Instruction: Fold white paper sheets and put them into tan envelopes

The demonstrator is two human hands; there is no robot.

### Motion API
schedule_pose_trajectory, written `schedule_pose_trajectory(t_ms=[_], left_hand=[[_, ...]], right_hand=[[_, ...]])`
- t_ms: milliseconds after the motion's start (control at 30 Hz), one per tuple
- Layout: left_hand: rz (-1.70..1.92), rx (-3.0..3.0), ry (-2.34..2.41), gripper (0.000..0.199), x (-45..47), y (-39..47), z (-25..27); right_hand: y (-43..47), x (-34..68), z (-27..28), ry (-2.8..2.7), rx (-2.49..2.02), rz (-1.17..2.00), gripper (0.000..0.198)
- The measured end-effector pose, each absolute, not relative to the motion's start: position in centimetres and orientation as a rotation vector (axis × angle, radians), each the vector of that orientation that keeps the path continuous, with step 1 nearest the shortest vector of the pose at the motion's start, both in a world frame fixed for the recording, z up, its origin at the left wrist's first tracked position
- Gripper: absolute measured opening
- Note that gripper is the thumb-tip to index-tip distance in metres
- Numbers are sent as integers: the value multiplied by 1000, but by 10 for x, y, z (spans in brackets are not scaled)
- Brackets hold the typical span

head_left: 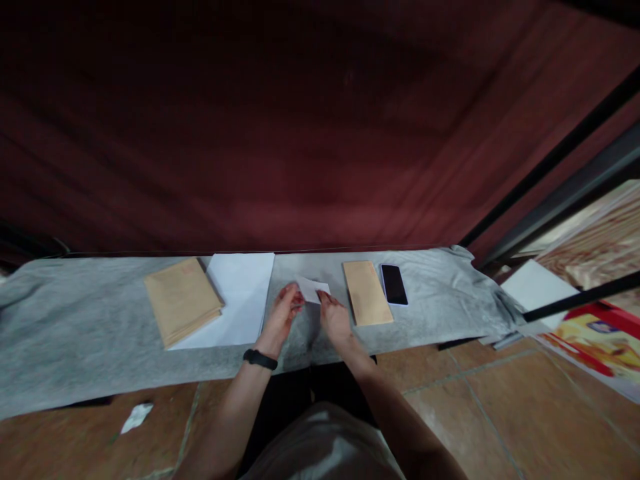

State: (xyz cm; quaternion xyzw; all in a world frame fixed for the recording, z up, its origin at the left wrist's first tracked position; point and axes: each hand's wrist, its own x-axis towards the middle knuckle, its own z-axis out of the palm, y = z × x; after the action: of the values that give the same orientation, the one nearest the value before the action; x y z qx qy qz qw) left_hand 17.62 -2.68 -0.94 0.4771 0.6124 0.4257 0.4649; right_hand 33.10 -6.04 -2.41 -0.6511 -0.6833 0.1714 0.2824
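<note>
A small folded sheet of white paper (311, 288) is held between my hands, just above the grey cloth. My left hand (286, 308) has its fingers curled at the paper's left edge. At the paper's right end, my right hand (334, 315) pinches it with thumb and fingers. Left of my hands lies a stack of white paper sheets (245, 300), partly covered by a pile of brown envelopes (183, 297). To the right, a brown envelope (367, 293) lies flat, apart from my right hand.
A phone (395, 285) with a dark screen lies beside the right envelope. Grey cloth (440, 300) covers the narrow table, with a dark red curtain (300, 167) behind it. A red and yellow box (600, 337) stands at the far right. A white scrap (137, 417) lies on the tiled floor.
</note>
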Motion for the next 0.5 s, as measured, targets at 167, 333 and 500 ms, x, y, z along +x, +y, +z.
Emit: schedule_pose_trajectory(t_ms=[167, 333, 500], left_hand=[[1124, 856, 1308, 37, 181, -38, -6], [1134, 896, 1288, 60, 183, -42, -22], [1090, 1219, 1320, 75, 157, -26, -30]], right_hand=[[-54, 319, -23, -1166, -1427, 961, 40], [-62, 314, -35, -840, -1221, 1187, 43], [-62, 340, -44, -707, -1405, 1127, 35]])
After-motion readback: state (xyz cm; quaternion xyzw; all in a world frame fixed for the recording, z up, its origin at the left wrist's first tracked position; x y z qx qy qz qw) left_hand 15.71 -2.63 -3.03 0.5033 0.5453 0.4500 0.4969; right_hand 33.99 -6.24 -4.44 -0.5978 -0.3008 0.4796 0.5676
